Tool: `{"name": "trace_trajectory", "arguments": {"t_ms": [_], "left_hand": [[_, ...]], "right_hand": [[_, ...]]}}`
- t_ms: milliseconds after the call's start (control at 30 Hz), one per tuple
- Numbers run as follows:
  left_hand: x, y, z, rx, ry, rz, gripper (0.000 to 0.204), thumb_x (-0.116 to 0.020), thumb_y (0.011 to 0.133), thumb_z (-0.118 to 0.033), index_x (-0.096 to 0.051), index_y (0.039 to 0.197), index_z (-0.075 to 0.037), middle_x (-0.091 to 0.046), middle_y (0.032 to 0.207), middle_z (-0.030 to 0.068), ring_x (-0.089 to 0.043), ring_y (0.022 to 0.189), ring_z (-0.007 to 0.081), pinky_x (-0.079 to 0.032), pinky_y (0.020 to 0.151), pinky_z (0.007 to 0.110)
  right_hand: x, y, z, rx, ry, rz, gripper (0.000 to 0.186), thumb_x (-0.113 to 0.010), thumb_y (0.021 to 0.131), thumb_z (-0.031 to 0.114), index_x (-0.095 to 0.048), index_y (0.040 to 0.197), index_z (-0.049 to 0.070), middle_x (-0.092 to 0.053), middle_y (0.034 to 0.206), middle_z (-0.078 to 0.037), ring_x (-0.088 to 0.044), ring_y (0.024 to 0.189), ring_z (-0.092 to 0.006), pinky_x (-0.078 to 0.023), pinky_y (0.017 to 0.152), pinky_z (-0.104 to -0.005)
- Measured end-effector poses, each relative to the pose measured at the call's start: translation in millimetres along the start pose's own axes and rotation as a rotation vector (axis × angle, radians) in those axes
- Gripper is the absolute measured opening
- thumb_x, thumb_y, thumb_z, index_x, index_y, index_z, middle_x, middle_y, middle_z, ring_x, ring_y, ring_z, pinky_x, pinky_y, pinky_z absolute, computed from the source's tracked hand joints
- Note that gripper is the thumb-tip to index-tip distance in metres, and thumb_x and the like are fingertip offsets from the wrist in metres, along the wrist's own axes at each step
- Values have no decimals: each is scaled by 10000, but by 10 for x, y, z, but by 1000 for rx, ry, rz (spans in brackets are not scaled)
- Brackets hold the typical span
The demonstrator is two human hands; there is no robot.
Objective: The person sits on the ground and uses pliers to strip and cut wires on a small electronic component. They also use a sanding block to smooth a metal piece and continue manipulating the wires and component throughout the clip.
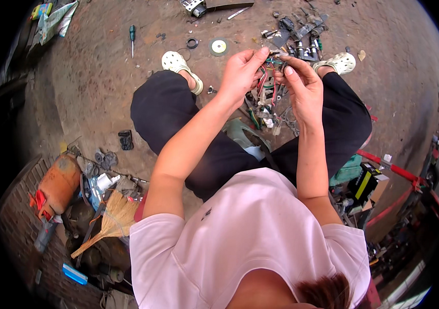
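Note:
Both my hands are raised close together between my knees, fingers pinched on a bundle of thin coloured wires (265, 80). My left hand (242, 72) grips the wires near their top end, thumb against the bent fingers. My right hand (302, 85) pinches the same bundle from the other side; a small dark piece shows by its thumb, too small to name. Red, green and dark strands hang below the fingers. Under them on the ground lies a heap of loose wires and scraps (265, 116).
Black metal and plastic parts (302, 38) lie beyond my right hand. Farther left are a grinding disc (219, 47), a black ring (192, 43) and a screwdriver (132, 40). An orange gas cylinder (59, 183) and a straw broom (111, 219) are behind on my left; a red frame (397, 172) stands right.

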State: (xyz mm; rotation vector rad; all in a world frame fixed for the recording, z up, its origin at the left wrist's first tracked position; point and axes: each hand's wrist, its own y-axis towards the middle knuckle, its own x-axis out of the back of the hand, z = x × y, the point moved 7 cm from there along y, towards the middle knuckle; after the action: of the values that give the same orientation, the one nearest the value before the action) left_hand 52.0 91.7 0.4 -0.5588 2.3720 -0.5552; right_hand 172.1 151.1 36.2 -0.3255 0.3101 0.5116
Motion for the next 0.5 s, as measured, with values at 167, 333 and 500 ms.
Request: {"name": "trace_trajectory", "arguments": {"t_ms": [167, 333, 500], "left_hand": [[-74, 15, -91, -105, 6, 37, 271, -634, 904, -303, -586, 834, -45, -499, 581, -70, -383, 477, 11, -273, 417, 197], [-59, 81, -139, -304, 19, 56, 213, -670, 883, -216, -578, 844, -27, -568, 655, -49, -453, 565, -3, -338, 470, 184], [35, 104, -184, -371, 92, -26, 217, -691, 865, -189, -565, 820, -18, -599, 681, -25, -487, 595, -1, -354, 495, 172]], "right_hand": [[54, -15, -137, -263, 380, 86, 272, -582, 896, 31, -540, 1156, -37, -599, 942, -63, -578, 771, -108, -501, 684, -208], [-75, -52, -192, -496, 720, 228, 256, -582, 901, 49, -528, 1138, -31, -597, 916, -67, -560, 733, -99, -486, 655, -187], [28, -7, 95, -37, -111, -31, 274, -604, 899, 69, -550, 1136, -58, -633, 918, -100, -617, 765, -123, -505, 686, -217]]}}
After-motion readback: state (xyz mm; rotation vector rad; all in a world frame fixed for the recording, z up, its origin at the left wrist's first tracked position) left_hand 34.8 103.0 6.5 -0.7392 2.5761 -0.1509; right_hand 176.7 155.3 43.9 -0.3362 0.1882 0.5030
